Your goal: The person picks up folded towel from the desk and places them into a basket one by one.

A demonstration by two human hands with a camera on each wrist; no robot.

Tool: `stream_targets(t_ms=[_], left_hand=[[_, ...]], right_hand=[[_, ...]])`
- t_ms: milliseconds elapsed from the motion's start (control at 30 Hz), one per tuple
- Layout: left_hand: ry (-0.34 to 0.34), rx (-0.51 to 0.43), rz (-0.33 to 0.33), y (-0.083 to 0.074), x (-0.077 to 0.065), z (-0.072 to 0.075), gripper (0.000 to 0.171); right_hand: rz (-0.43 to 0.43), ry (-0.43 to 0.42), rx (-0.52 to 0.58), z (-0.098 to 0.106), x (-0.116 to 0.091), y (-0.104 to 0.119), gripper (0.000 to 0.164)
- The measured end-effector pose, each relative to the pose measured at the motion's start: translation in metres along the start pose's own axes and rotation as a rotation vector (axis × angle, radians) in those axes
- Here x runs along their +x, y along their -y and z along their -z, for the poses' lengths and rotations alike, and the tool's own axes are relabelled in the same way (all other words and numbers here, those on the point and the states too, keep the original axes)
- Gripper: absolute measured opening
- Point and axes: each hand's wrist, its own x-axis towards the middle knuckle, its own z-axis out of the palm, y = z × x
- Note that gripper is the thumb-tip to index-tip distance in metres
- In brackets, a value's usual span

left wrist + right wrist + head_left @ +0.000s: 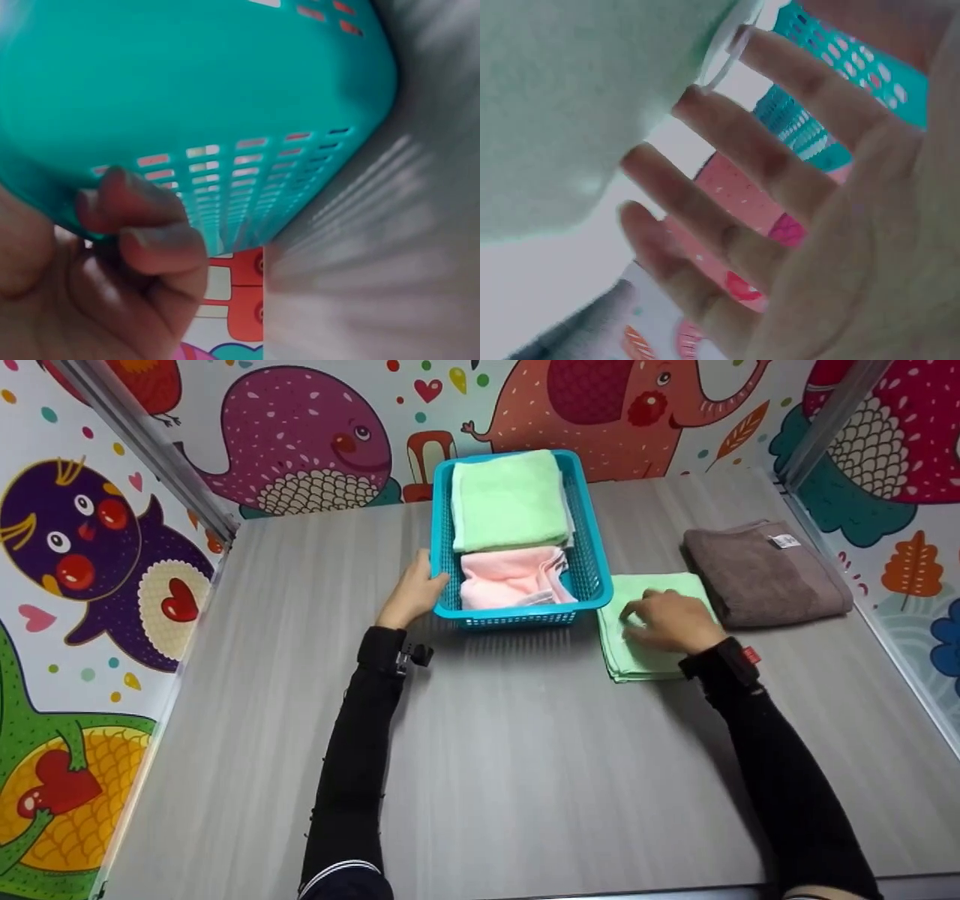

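Observation:
My left hand (pixel 414 591) grips the rim of a teal plastic basket (pixel 596 547) at its near left side. Fingers curl round the rim in the left wrist view, beside the slotted wall. Inside the basket, a folded light green towel (pixel 510 499) lies at the far end and a folded pink towel (pixel 506 577) at the near end. To the right of the basket lies a folded stack of light green cloth (pixel 652 664). Over it is my right hand (pixel 671 621), palm down. In the right wrist view its fingers are spread and fairly straight, with the fingertips right at the green cloth.
A folded brown towel (pixel 772 577) with a white label sits at the right, close to the green stack. Printed cartoon panels (pixel 300 442) wall the back and both sides of the grey wood-grain table (pixel 510 780). Metal posts stand at the back corners.

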Motion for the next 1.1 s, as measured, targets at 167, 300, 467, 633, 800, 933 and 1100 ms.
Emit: stream_targets(t_ms=[167,300,467,633,800,933,1100], left_hand=[[0.015,0.006,0.011,-0.003,0.0,0.003,0.068],[0.02,0.017,0.03,-0.003,0.0,0.003,0.069],[0.013,0.013,0.027,0.0,-0.001,0.003,0.068],[0.014,0.011,0.023,0.0,0.0,0.003,0.069],[0.01,0.009,0.014,0.0,0.0,0.004,0.068],[0.012,-0.002,0.003,0.001,0.001,0.003,0.068],[0.018,-0.011,0.001,0.001,0.002,0.002,0.068]], right_hand=[[-0.207,-0.087,0.058,0.014,-0.005,-0.028,0.042],[-0.324,-0.01,0.041,0.016,-0.013,-0.046,0.067],[-0.37,0.073,0.043,0.011,-0.009,-0.049,0.099],[-0.378,0.097,0.102,0.007,-0.006,-0.058,0.102],[-0.298,0.115,0.268,0.002,-0.003,-0.067,0.086],[-0.187,0.092,0.394,0.0,0.0,-0.07,0.07],[-0.078,0.05,0.439,0.002,0.003,-0.07,0.045]])
